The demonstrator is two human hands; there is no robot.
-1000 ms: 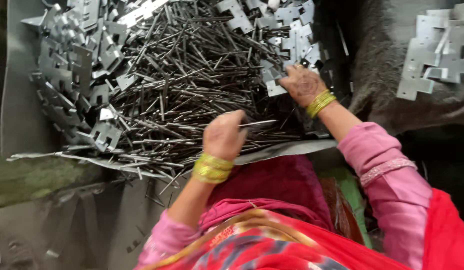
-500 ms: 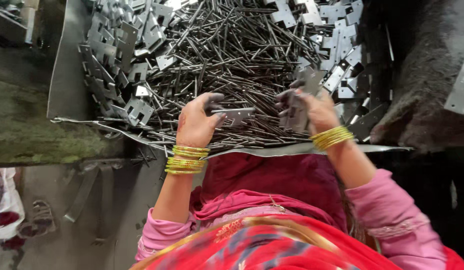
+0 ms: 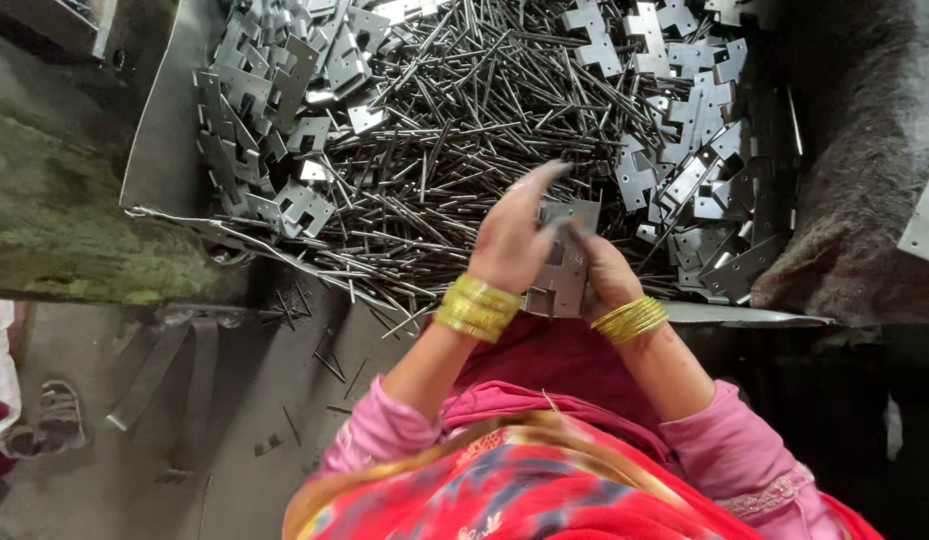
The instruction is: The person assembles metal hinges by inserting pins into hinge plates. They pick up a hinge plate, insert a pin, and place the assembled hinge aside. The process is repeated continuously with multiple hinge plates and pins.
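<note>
- Left hand (image 3: pixel 510 240) and right hand (image 3: pixel 600 268) meet over the tray's near edge, both pinching one flat metal hinge plate (image 3: pixel 563 262) between them, fingers steadying it upright.
- Loose steel pins (image 3: pixel 465 130) lie heaped at 12 o'clock in the metal tray (image 3: pixel 160 150), within reach; more hinge plates (image 3: pixel 700 160) at 2 o'clock.

We see a metal tray (image 3: pixel 165 150) heaped with thin steel pins (image 3: pixel 455 150). Flat notched hinge plates (image 3: pixel 255 110) crowd its left edge and far right corner. Stray pins (image 3: pixel 330 365) lie on the concrete floor (image 3: pixel 135 440) below.
</note>
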